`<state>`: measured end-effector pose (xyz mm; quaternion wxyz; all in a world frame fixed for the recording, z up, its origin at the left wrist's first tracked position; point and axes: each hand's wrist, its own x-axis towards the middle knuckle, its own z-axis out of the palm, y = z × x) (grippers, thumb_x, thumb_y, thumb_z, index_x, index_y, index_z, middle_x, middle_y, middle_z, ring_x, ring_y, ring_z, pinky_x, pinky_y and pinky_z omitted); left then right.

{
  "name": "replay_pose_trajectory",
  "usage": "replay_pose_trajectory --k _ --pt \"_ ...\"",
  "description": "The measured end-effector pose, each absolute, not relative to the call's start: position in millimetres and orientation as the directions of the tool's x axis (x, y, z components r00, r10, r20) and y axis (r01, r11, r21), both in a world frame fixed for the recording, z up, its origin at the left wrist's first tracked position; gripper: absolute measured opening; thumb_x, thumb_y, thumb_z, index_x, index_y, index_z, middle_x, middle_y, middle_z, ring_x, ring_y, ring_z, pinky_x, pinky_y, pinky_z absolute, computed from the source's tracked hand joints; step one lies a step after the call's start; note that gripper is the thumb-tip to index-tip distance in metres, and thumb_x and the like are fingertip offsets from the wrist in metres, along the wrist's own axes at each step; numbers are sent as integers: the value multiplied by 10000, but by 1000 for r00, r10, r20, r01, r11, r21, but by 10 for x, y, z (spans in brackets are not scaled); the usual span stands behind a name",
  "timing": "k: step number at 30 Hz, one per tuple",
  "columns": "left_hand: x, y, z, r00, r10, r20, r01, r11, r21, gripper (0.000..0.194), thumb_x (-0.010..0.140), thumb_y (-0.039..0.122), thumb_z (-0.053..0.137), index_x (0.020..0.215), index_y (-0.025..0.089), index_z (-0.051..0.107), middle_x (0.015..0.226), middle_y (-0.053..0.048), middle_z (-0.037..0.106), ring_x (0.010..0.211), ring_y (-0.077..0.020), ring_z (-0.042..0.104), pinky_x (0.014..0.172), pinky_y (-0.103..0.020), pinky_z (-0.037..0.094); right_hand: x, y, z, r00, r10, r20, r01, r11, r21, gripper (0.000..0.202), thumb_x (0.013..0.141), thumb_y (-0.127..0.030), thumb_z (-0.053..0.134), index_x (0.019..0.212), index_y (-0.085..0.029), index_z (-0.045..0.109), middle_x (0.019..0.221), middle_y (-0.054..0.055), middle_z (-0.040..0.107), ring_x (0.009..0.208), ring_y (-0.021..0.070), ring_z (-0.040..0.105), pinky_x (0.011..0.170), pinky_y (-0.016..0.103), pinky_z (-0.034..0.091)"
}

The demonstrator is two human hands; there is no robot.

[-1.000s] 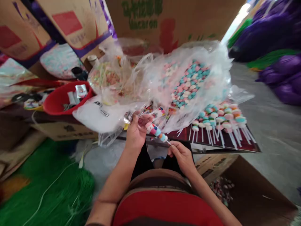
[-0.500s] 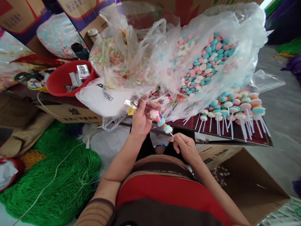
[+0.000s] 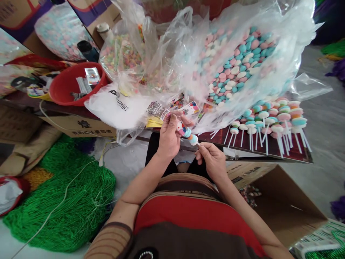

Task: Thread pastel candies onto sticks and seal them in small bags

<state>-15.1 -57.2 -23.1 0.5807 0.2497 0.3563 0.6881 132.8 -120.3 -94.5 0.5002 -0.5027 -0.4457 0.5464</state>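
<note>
A candy skewer (image 3: 192, 139) with blue, orange and white pieces and a printed, wrapped-looking top hangs over the table's front edge. My left hand (image 3: 170, 133) is closed around its upper end. The fingers of my right hand (image 3: 210, 157) pinch the white stick just below the lowest candy. Behind my left hand lie printed cards (image 3: 189, 108) and a stack of yellow-edged packets (image 3: 155, 121). Several finished-looking candy skewers (image 3: 284, 117) lie at the right end of the table, sticks pointing towards me.
A large bag of pink, blue and white candies (image 3: 234, 79) fills the back right. Another candy bag (image 3: 121, 54) and a red bowl (image 3: 64, 86) stand left. Below are an open cardboard box (image 3: 293, 205) and a green net heap (image 3: 64, 201).
My left hand has closed further down over the wrapped top, and the silvery piece that stuck out past it no longer shows. My hands are closer together. The view has shifted slightly.
</note>
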Motion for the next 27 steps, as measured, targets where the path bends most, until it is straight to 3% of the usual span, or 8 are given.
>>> replay_pose_trajectory --k 4,11,17,20,23,27 --pt "-160 -576 -253 -166 985 -51 -622 -64 781 335 828 535 779 879 226 657 678 32 668 725 -158 735 622 -257 555 1352 -1236 -879 -96 983 -158 -119 -169 -978 404 921 -586 642 817 -199 691 486 -65 563 364 66 425 411 221 347" --pt "-106 -686 -304 -62 997 -48 -593 2 805 432 784 559 810 750 203 566 654 44 605 695 -129 710 592 -229 517 1304 -1250 -859 -231 955 -188 -127 -221 -967 424 960 -584 584 838 -194 695 396 -97 440 350 78 415 436 229 357" --pt "-129 -682 -295 -59 996 -60 -570 16 821 477 700 571 863 709 200 564 650 30 605 687 -144 690 567 -240 488 1275 -1238 -877 -130 986 -108 -74 -118 -990 338 885 -549 697 978 -224 707 540 -71 561 493 105 526 531 250 469" --pt "-110 -679 -334 -50 997 -52 -570 14 822 441 703 530 873 707 199 582 640 27 605 741 -157 705 636 -260 513 1249 -1256 -871 -80 992 -97 1 -97 -995 298 895 -514 691 926 -219 721 584 -53 589 485 94 507 497 243 433" --pt "-133 -699 -371 16 999 -36 -542 38 840 421 717 549 859 716 195 630 686 6 654 822 -173 721 773 -293 550 1209 -1265 -891 -43 991 -127 -60 -130 -990 307 915 -516 660 943 -221 740 551 -59 571 457 95 493 493 250 443" --pt "-332 -656 -276 74 996 40 -598 12 801 524 619 614 900 956 265 703 1012 -23 751 1059 -225 718 880 -337 562 1223 -1258 -945 -26 996 -90 -95 -92 -991 304 913 -499 662 969 -219 767 523 -65 559 438 91 473 508 259 458"
